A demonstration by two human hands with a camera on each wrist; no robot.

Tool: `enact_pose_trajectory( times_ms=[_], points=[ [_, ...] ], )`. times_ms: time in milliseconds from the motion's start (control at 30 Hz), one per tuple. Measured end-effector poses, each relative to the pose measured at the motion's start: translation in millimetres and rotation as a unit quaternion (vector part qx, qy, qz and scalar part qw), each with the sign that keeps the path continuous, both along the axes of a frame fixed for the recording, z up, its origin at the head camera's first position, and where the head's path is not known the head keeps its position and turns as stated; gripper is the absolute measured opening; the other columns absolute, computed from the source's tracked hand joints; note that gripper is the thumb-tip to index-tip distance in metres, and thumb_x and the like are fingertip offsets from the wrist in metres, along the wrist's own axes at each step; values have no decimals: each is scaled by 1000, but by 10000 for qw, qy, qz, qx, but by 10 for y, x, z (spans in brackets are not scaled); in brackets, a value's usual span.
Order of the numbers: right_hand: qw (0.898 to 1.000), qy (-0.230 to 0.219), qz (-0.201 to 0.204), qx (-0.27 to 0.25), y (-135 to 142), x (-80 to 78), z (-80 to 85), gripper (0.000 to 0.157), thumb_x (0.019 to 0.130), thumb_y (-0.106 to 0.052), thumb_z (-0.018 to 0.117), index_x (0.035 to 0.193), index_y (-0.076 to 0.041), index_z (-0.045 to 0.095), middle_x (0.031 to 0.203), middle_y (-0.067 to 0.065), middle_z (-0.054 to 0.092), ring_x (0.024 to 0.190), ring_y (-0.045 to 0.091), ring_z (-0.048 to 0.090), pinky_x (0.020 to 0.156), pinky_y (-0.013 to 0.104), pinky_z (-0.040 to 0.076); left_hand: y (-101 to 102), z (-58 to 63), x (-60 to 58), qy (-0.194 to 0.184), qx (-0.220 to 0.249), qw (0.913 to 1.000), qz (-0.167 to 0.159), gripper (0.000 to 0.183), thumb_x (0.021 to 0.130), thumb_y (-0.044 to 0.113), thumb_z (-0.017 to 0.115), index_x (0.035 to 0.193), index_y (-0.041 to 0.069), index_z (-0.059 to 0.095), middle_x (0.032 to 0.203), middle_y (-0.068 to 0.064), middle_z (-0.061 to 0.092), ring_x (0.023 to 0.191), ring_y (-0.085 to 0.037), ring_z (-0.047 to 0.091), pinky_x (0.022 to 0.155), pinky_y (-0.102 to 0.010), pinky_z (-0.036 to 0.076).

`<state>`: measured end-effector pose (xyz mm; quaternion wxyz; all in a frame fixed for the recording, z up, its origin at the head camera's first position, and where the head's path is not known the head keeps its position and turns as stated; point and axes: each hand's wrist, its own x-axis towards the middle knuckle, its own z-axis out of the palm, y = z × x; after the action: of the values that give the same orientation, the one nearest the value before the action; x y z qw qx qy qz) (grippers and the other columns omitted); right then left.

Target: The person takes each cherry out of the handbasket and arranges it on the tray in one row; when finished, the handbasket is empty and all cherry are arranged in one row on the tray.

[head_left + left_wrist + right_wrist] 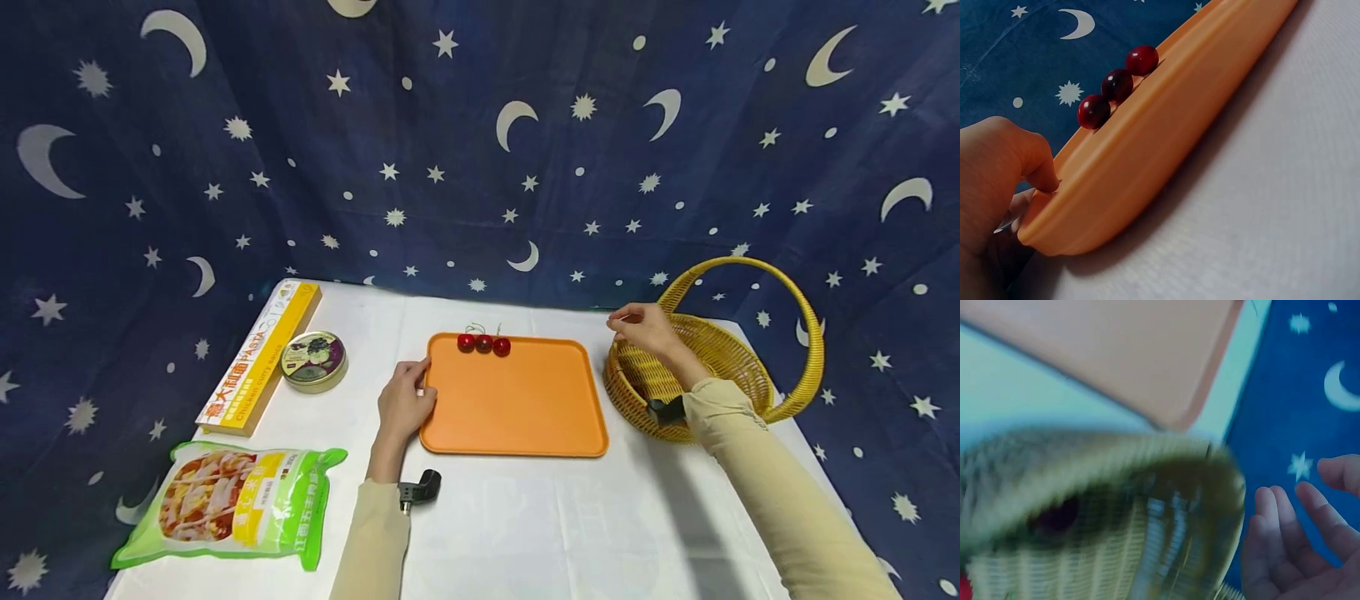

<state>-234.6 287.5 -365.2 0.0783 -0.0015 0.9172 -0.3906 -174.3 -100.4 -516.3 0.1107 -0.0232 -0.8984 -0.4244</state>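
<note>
An orange rectangular tray [517, 400] lies on the white table, with three dark red cherries [483, 343] in a row along its far edge. My left hand [406, 402] grips the tray's left rim, pinching it with a digit curled over the edge, as the left wrist view shows. Over the near-left rim of a yellow wicker basket [720, 350], my right hand [647, 327] hovers with nothing in it. Its fingers look loosely bent and apart in the right wrist view. Inside the basket a dark red, blurred round thing [1057, 515] shows in that view.
To the left lie a yellow-and-white pasta box [258, 358], a round tin [315, 362] and a green bag of food [232, 504]. The basket's tall handle [813, 358] arches up on the right. A blue star-patterned curtain [465, 183] stands behind the table.
</note>
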Motion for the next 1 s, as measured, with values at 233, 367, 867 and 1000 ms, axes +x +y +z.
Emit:
enact_pose_trajectory(
  times_ms=[233, 367, 867, 1000],
  points=[
    [9925, -1086, 534, -175, 493, 58, 25, 46, 100, -19, 55, 130, 16, 52, 124, 29, 60, 94, 24, 68, 79, 36, 55, -8, -32, 14, -20, -3, 10000, 24, 53, 80, 10, 63, 132, 6, 63, 111, -11, 60, 74, -19, 50, 65, -34, 37],
    [9789, -1843, 859, -212, 668, 52, -42, 44, 98, -15, 57, 129, 15, 52, 122, 25, 63, 100, 30, 66, 87, 43, 53, -8, -46, 28, -40, -5, 10000, 55, 53, 80, 10, 63, 132, 5, 63, 110, -11, 60, 74, -19, 50, 64, -34, 36],
    [9448, -3129, 963, -113, 646, 54, -261, 26, 90, -6, 62, 112, 7, 67, 81, 5, 68, 67, 14, 59, 69, 32, 53, -14, -7, -2, 19, -24, 10000, 8, 54, 78, 10, 63, 132, 6, 63, 110, -11, 60, 75, -19, 50, 65, -34, 37],
    [9383, -3306, 1008, 65, 637, 25, -280, 20, 91, -8, 61, 108, 0, 69, 81, 4, 67, 68, 12, 61, 66, 29, 52, -7, -5, 1, 49, 10, 10000, 17, 54, 78, 10, 63, 132, 6, 64, 110, -10, 60, 74, -18, 50, 64, -34, 37]
  ],
)
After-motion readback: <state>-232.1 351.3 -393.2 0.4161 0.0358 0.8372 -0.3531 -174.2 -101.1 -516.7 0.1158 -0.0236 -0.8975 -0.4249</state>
